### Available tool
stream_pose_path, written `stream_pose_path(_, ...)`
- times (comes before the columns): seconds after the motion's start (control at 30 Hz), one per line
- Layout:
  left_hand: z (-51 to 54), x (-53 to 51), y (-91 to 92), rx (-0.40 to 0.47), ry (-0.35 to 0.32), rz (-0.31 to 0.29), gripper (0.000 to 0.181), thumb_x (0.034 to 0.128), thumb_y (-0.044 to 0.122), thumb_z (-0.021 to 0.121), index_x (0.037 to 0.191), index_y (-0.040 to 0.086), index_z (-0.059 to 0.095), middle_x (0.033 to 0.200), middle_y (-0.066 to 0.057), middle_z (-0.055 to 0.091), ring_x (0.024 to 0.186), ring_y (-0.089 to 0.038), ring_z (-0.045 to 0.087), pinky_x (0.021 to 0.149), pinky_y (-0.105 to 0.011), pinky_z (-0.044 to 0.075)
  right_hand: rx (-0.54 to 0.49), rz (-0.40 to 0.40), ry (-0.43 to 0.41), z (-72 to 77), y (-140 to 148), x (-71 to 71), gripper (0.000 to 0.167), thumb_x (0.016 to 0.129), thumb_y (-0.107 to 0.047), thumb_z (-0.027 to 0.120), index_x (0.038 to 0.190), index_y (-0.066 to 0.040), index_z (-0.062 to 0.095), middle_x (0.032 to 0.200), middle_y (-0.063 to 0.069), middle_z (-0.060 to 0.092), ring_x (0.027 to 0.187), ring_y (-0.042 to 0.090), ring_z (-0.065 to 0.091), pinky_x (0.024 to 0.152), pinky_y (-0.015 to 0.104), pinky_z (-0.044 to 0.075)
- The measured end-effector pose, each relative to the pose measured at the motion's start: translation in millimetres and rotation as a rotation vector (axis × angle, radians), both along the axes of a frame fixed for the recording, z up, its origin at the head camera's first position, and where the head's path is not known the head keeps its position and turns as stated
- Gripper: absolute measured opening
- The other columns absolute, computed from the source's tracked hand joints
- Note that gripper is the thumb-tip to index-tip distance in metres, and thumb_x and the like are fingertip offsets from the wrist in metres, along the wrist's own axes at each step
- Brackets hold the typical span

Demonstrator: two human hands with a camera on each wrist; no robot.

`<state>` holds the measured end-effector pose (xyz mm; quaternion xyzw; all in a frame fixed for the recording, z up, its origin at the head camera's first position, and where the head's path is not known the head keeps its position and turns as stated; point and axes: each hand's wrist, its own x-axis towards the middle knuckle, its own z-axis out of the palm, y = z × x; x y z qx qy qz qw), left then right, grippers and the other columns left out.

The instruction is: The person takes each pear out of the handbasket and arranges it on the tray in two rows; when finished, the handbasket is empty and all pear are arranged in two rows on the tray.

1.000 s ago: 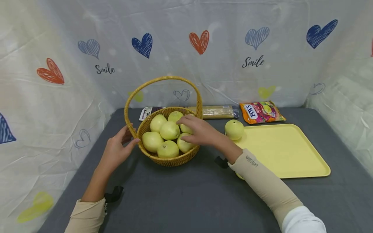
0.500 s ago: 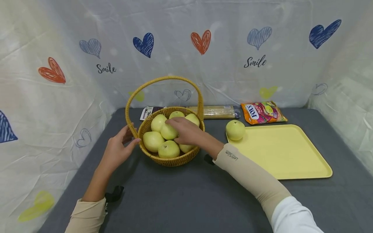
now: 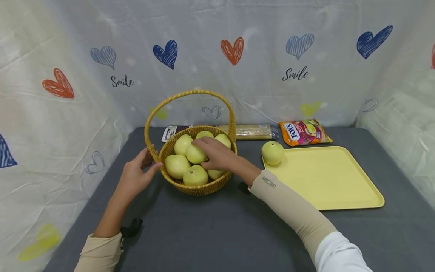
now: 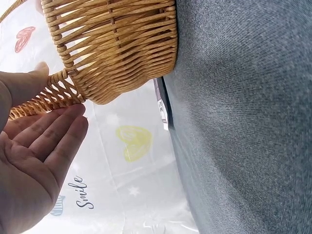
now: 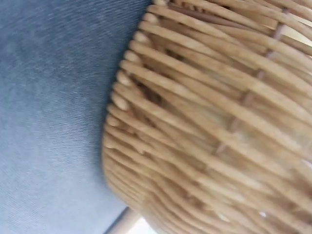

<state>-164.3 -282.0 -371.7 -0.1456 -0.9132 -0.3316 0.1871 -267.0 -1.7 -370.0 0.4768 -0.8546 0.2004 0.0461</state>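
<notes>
Several round yellow-green pears [image 3: 177,166] lie in a wicker basket [image 3: 204,189] with a tall arched handle. My left hand [image 3: 137,175] holds the left foot of the handle between thumb and fingers. The left wrist view shows that hand's thumb [image 4: 29,85] on one side of the handle and its fingers on the other. Over the basket, my right hand [image 3: 219,154] grips the pear [image 3: 196,153] on top in the middle, partly covering it. The right wrist view shows only the basket's woven wall [image 5: 209,117]; the hand is hidden there.
A yellow tray [image 3: 334,177] lies to the right on the grey tabletop [image 3: 204,234], with one pear [image 3: 272,152] on its back left corner. Behind it is a FOX'S candy bag [image 3: 304,132]. A clear packet of thin sticks [image 3: 253,132] lies behind the basket.
My right hand has moved left from the basket's right side onto the middle pear, and its fingers have come round it. The left hand stays at the handle.
</notes>
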Motion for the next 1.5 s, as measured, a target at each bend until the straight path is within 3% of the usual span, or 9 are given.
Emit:
stream_pose_path(0.27,-3.0,-0.9,-2.2,0.011,0.010,-0.005,0.063,0.0945,0.010,0.072,0.149,0.000,0.044,0.128,-0.025,0.063,0.112,-0.040,0.064,0.089,-0.053,0.057,-0.058,0.003,-0.012,-4.4,2.0,-3.0,0.069,0.086,-0.017,0.078,0.146,-0.004,0.046,0.139,0.016,0.050,0.124,0.028,0.051,0.099,0.041,0.048)
stream_pose_path(0.37,-3.0,-1.4,-2.1,0.010,0.010,-0.005,0.062,0.0947,0.010,0.072,0.149,0.000,0.043,0.128,-0.025,0.063,0.112,-0.040,0.064,0.089,-0.053,0.057,-0.084,-0.013,-0.079,-3.0,3.2,-2.7,0.069,0.086,-0.018,0.077,0.147,-0.007,0.047,0.139,0.015,0.048,0.121,0.025,0.050,0.094,0.039,0.049)
stream_pose_path(0.53,-3.4,-1.7,-2.3,0.008,0.010,0.000,0.062,0.0946,0.011,0.072,0.149,0.000,0.044,0.128,-0.025,0.063,0.112,-0.040,0.064,0.089,-0.053,0.056,-0.194,-0.037,-0.206,-1.4,5.7,-1.8,0.069,0.085,-0.022,0.076,0.148,-0.012,0.048,0.131,0.010,0.046,0.103,0.020,0.052,0.080,0.035,0.051)
stream_pose_path(0.77,-3.5,-0.8,-1.8,0.011,-0.001,0.001,0.061,0.0949,0.011,0.072,0.149,0.000,0.044,0.127,-0.025,0.063,0.113,-0.040,0.064,0.089,-0.053,0.057,-0.445,-0.033,-0.412,1.8,9.1,-0.4,0.077,0.085,-0.017,0.077,0.151,-0.007,0.038,0.140,0.014,0.045,0.118,0.025,0.052,0.086,0.038,0.054)
stream_pose_path(0.9,-2.9,-0.2,-1.5,0.009,0.009,0.002,0.061,0.0944,0.009,0.072,0.148,0.000,0.045,0.127,-0.025,0.063,0.112,-0.040,0.064,0.089,-0.053,0.057,-0.540,-0.056,-0.487,2.3,9.9,-0.2,0.074,0.087,-0.015,0.076,0.150,-0.008,0.037,0.139,0.015,0.045,0.117,0.029,0.053,0.085,0.039,0.056)
stream_pose_path(1.17,-3.4,-0.5,-1.9,0.008,0.008,-0.002,0.061,0.0948,0.010,0.072,0.148,0.000,0.045,0.126,-0.025,0.064,0.112,-0.040,0.064,0.089,-0.054,0.057,-0.641,-0.105,-0.549,4.5,10.7,2.3,0.060,0.091,-0.021,0.073,0.144,-0.011,0.046,0.135,0.012,0.050,0.116,0.028,0.053,0.090,0.041,0.054)
stream_pose_path(1.5,-4.5,-2.1,-3.4,0.009,0.019,-0.010,0.060,0.0945,0.010,0.072,0.148,0.000,0.045,0.125,-0.025,0.064,0.111,-0.040,0.064,0.088,-0.053,0.057,-0.724,-0.126,-0.556,12.1,14.7,12.5,0.046,0.096,-0.023,0.067,0.137,-0.010,0.051,0.124,0.012,0.057,0.104,0.025,0.059,0.079,0.039,0.057)
